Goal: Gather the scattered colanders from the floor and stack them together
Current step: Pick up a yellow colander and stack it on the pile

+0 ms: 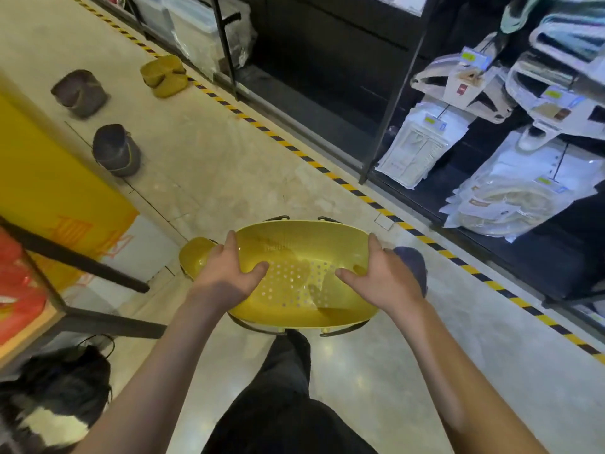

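Note:
I hold a yellow oval colander (301,257) with a perforated bottom, level, above the floor. My left hand (226,273) grips its left rim with the thumb inside, and my right hand (379,276) grips its right rim the same way. Dark rims of other colanders stick out under it, so it seems nested on a stack. Farther along the floor lie two dark grey colanders upside down, one (116,150) nearer and another (80,93) behind it, and a yellow colander (165,75) close to the striped tape.
A yellow display stand (49,178) and a low table with a dark metal frame (98,267) stand on the left. Black shelving (442,93) with packaged goods lines the right, behind yellow-black floor tape (327,172). A dark bag (55,388) lies at bottom left.

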`<action>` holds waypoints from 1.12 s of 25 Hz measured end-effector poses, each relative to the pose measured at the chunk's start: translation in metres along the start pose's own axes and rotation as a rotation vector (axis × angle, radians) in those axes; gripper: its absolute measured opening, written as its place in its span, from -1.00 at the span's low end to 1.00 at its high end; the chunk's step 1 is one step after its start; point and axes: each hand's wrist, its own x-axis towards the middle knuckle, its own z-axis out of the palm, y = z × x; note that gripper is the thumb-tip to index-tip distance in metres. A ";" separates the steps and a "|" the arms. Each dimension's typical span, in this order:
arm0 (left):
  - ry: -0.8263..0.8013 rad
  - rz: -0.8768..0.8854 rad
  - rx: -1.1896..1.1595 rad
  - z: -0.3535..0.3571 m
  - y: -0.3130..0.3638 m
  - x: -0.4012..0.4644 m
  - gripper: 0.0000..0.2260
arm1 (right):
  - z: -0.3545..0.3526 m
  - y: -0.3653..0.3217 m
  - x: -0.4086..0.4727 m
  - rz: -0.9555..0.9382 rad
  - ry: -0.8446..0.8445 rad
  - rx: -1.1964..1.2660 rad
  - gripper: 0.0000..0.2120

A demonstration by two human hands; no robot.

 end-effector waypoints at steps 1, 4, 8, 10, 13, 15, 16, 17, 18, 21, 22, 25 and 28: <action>0.022 -0.005 -0.013 -0.006 -0.003 0.016 -0.17 | 0.001 -0.010 0.018 -0.013 -0.016 0.008 0.01; 0.060 -0.051 -0.068 -0.038 -0.008 0.077 -0.19 | -0.009 -0.048 0.087 -0.067 -0.076 0.052 0.04; 0.079 -0.044 -0.093 -0.079 -0.006 0.151 -0.18 | -0.031 -0.093 0.172 -0.144 -0.077 0.012 0.06; 0.102 -0.048 -0.093 -0.094 -0.005 0.182 -0.19 | -0.038 -0.111 0.206 -0.176 -0.057 -0.010 0.06; 0.143 -0.066 -0.077 -0.110 -0.001 0.230 -0.18 | -0.042 -0.128 0.257 -0.186 -0.078 -0.017 0.07; 0.154 -0.083 -0.072 -0.117 0.001 0.266 -0.18 | -0.044 -0.137 0.298 -0.203 -0.099 -0.028 0.05; 0.152 -0.097 -0.077 -0.120 0.002 0.284 -0.17 | -0.045 -0.141 0.319 -0.211 -0.100 -0.035 0.03; 0.146 -0.109 -0.088 -0.123 0.003 0.301 -0.16 | -0.046 -0.146 0.339 -0.221 -0.090 -0.040 0.02; 0.137 -0.117 -0.094 -0.126 0.004 0.317 -0.16 | -0.048 -0.150 0.359 -0.228 -0.075 -0.045 0.00; 0.144 -0.140 -0.086 -0.139 0.014 0.380 -0.15 | -0.052 -0.165 0.432 -0.246 -0.053 -0.023 -0.06; 0.147 -0.140 -0.084 -0.145 0.020 0.402 -0.15 | -0.056 -0.171 0.457 -0.251 -0.062 -0.004 -0.07; 0.141 -0.144 -0.066 -0.168 0.040 0.463 -0.15 | -0.072 -0.189 0.524 -0.253 -0.073 0.006 -0.04; 0.151 -0.135 -0.065 -0.189 0.058 0.517 -0.16 | -0.084 -0.200 0.579 -0.264 -0.080 0.036 -0.04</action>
